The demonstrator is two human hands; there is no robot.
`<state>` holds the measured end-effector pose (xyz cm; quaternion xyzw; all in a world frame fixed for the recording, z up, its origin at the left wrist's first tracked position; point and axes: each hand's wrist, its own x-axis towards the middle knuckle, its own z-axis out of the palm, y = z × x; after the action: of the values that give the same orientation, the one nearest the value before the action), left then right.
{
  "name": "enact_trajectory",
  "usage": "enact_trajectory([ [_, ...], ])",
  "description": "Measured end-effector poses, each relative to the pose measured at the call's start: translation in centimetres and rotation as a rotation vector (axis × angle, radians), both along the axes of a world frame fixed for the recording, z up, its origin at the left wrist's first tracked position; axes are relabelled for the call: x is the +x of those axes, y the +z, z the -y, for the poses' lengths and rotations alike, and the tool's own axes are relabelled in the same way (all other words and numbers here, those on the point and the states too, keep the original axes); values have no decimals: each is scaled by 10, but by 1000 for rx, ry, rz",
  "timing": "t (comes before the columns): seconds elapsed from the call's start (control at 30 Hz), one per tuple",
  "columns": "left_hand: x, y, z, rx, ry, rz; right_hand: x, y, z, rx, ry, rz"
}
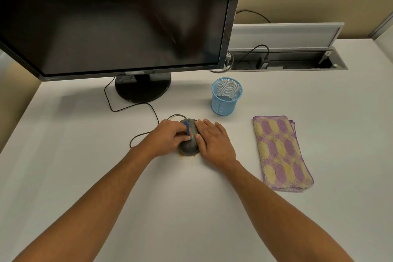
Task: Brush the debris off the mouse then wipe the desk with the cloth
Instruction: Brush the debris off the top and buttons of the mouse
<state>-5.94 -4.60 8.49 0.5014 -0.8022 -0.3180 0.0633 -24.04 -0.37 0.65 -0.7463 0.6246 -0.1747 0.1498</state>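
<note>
Mouse point(188, 143), dark grey and corded, is sitting on the white desk point(170, 208) between the two hands, its cable point(136, 108) trailing away from it toward the monitor stand point(143, 87). The left hand point(168, 137) is forming the working grip: its fingers are curling round and pinching a small blue brush point(188, 128), which is standing against the mouse's top on the left side. The right hand point(214, 141) is lying flat just right of that grip, fingers straight and together, pressing along the mouse's right flank with the thumb touching the mouse's side. Orange-brown debris point(187, 155) is lying on the desk right at the mouse's near edge, just below the grip. Well to the right of the grip, past the right hand, the folded purple-and-yellow cloth point(280, 153) is lying flat on the desk, apart from both hands. Beyond the grip and to its right, a blue mesh cup point(226, 97) is standing upright. A black monitor point(114, 17) is rising beyond the grip, with an open cable tray point(287, 61) behind it to the right.
</note>
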Motion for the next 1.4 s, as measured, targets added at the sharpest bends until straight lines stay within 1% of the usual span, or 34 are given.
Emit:
enact_trajectory([
  [0.07, 0, 3, -2, 10, -62, 46, 0, 0, 0, -9, -3, 1],
  [0.13, 0, 5, -6, 39, -100, 54, 0, -1, 0, -13, -4, 6],
  [0.33, 16, 6, -14, 146, -92, 53, 1, 0, -1, -14, -13, 17],
  [0.43, 22, 9, -15, 151, 4, -26, 1, 0, 0, -13, -12, 11],
  [0.6, 18, 13, -10, 119, 232, -251, 1, 0, 0, -13, -14, 4],
  [0.7, 11, 11, -6, 25, 285, -267, 1, 0, 0, -13, -16, 3],
  [0.83, 8, 1, -8, -27, 184, -221, 1, 1, 0, 2, -4, -5],
  [0.97, 7, -2, -11, 44, 47, -138, 0, 1, 0, 0, 0, 0],
  [1.07, 5, 2, -11, 134, -31, -73, 1, 0, -1, -19, -8, 8],
  [1.17, 3, 5, -12, 178, -66, -25, 1, -1, -1, -24, -14, 14],
  [1.23, 3, 6, -12, 162, -1, -59, 1, -1, -1, -31, -17, 14],
  [1.33, 1, 7, -10, 112, 184, -218, 1, 0, 0, -24, -10, 0],
  [1.4, 0, 6, -6, 48, 284, -273, 1, 1, 0, -6, -1, -4],
])
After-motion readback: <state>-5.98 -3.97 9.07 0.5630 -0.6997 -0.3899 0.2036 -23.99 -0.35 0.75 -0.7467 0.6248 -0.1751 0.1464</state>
